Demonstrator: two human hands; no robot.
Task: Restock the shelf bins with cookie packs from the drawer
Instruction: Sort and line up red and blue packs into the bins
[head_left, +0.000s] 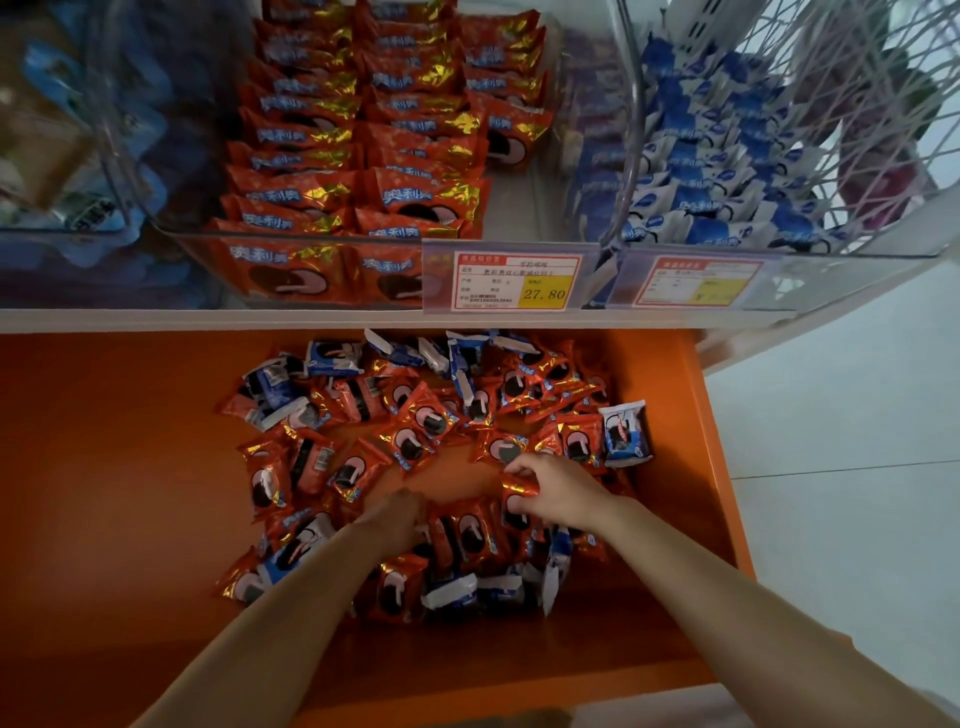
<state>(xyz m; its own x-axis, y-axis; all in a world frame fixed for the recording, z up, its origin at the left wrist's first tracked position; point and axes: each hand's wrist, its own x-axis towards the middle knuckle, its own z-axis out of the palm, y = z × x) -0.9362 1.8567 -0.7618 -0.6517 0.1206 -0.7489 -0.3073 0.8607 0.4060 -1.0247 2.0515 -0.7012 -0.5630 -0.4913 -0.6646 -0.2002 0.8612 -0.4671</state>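
Packs (431, 426) are mixed in the drawer (130, 467), so one red pack (519, 491) is pinched by the right grip (560, 493); left grip (395, 519) unclear.

We saw pale floor tiles (841, 405) on the right, crossed by one thin grout line, in soft, dim light. A white shelf edge (208, 318) ran across the view. On its front, in clear holders, sat a price tag (517, 283) reading 27.80 and a second price tag (698, 283), too blurred to read. White wire mesh (831, 67) rose at the upper right.
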